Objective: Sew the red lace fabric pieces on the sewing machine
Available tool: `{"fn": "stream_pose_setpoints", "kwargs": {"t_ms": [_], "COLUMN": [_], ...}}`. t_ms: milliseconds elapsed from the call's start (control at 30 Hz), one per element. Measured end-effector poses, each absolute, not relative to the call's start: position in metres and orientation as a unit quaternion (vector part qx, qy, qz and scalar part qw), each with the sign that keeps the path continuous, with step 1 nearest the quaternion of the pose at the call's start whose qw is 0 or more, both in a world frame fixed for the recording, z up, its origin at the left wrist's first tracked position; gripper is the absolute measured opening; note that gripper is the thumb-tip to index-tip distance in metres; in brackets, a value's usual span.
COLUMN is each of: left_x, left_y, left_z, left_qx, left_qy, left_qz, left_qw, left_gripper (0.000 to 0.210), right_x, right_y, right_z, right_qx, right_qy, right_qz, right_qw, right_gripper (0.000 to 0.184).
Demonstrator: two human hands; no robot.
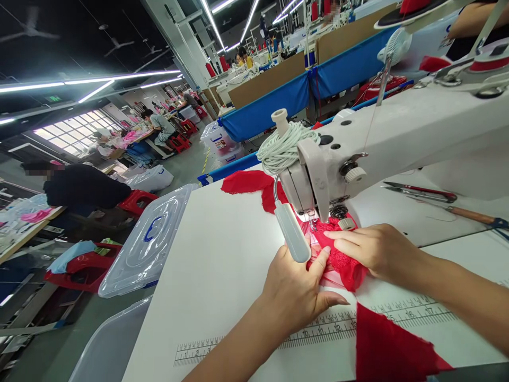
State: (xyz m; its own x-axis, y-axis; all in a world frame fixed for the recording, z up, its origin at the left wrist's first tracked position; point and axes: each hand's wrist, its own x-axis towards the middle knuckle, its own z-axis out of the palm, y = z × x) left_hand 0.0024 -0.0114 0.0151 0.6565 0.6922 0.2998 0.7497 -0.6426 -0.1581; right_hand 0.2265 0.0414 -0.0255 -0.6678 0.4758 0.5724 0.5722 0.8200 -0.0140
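Red lace fabric (342,265) lies bunched under the presser foot (313,225) of a white sewing machine (397,138), with sheer pinkish-red cloth beside it. My left hand (292,289) rests on the near left side of the cloth, thumb and index finger apart; its other fingers are partly hidden behind a grey lamp (293,233). From the right, my right hand (384,250) presses on the lace, fingers close together and reaching toward the foot. Its thumb is hidden. A separate red fabric piece (392,347) hangs over the table's front edge.
Thread snips (421,192) and a wooden-handled tool (473,215) lie right of the needle. More red fabric (246,182) sits behind the lamp. A printed ruler (326,330) runs along the white table (207,254). Lidded plastic boxes (149,239) stand left. Other people sit at tables beyond.
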Motion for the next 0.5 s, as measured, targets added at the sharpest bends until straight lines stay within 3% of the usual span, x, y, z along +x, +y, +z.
{"fn": "stream_pose_setpoints", "kwargs": {"t_ms": [500], "left_x": [-0.0053], "left_y": [-0.0048], "left_z": [0.0133], "left_qx": [-0.897], "left_qy": [-0.406], "left_qz": [-0.101], "left_qw": [0.144], "left_gripper": [0.077], "right_x": [0.2283], "right_y": [0.0465], "right_z": [-0.0276], "right_qx": [-0.298], "right_qy": [-0.911], "right_qz": [-0.077], "right_qw": [0.274], "right_gripper": [0.03]}}
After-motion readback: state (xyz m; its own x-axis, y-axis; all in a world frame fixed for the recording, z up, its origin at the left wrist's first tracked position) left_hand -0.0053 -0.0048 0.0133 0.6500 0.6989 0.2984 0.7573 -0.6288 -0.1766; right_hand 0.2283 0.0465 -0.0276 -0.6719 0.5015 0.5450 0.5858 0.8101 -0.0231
